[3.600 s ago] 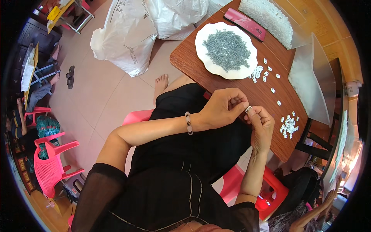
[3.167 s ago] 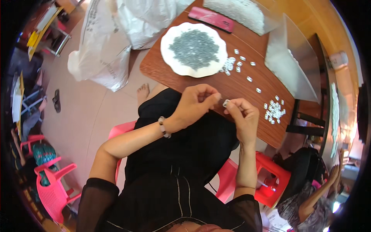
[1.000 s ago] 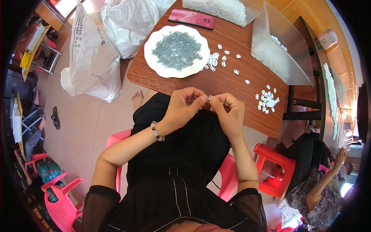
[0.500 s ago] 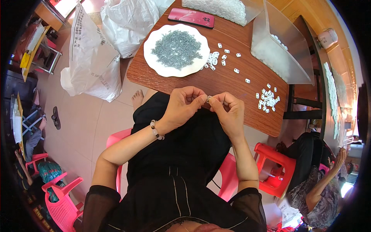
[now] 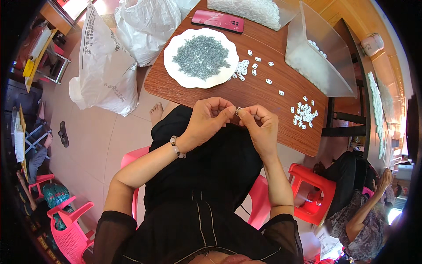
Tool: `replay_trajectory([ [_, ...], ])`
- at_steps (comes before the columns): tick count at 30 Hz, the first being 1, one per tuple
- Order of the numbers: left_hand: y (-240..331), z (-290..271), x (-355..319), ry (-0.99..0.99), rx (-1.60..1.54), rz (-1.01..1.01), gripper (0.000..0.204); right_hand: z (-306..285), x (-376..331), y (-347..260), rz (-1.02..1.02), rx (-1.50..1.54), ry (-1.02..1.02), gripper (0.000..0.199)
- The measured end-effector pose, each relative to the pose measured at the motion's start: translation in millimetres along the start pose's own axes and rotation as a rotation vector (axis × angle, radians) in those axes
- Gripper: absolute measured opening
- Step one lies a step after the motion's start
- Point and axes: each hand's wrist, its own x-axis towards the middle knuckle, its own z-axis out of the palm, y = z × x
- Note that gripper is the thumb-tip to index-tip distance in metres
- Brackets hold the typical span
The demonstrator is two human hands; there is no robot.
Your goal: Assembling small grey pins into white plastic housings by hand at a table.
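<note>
Left hand point(image 5: 211, 119): thumb and forefinger pressed tip to tip, just beside the right fingertips; whether anything is pinched between them cannot be told.
Right hand point(image 5: 261, 128): thumb and forefinger grip a small white piece point(image 5: 238, 111) at its edge, probably so that the rest of it faces the left fingertips.
White piece: held between the two hands, over the lap at the table's near edge, a spot that seems chosen to bring both hands close to the eyes.
Plate point(image 5: 170, 75): white, scalloped, on the left part of the wooden table point(image 5: 184, 94), heaped with grey pins point(image 5: 202, 57); its rim likely keeps them from rolling away.
Loose white pieces point(image 5: 304, 114): clustered near the right hand, perhaps for easy picking; others lie beside the plate.
Pink phone point(image 5: 217, 21): flat behind the plate, apparently out of the way.
Clear panels point(image 5: 323, 57): beyond the pieces, perhaps as a barrier; their bases are hard to make out.
White heap point(image 5: 250, 12): cut off by the upper edge.
Hidden: the right palm, and most of the held piece under the thumb.
</note>
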Motion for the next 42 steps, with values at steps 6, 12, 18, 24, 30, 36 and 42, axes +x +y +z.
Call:
replay_trajectory([
  [6,-0.4,-1.9,2.2,-0.01,-0.062,0.004,0.023,-0.6,0.4,-1.4,0.017,0.044,0.0,0.013],
  [12,0.5,-1.5,2.4,-0.009,-0.08,-0.002,0.025,-1.8,0.8,-3.1,0.018,0.041,0.008,0.013],
  [18,-0.1,-1.3,0.9,-0.004,-0.078,-0.003,0.022,-2.0,1.1,-3.5,0.027,0.031,0.0,0.013],
  [24,-0.8,-1.2,0.7,-0.001,-0.055,-0.002,0.019,-1.5,0.7,-1.4,0.042,0.04,-0.018,0.013],
  [30,-1.8,-4.5,1.5,-0.024,-0.063,-0.038,0.019,1.6,-0.4,-1.1,0.025,0.039,-0.025,0.013],
  [36,-2.9,-3.8,0.9,-0.019,-0.082,-0.042,0.018,4.3,-1.0,2.1,0.017,0.05,-0.016,0.013],
  [42,-0.1,-0.2,1.1,-0.009,-0.069,-0.049,0.018,2.7,-0.6,0.8,0.02,0.08,-0.006,0.013],
])
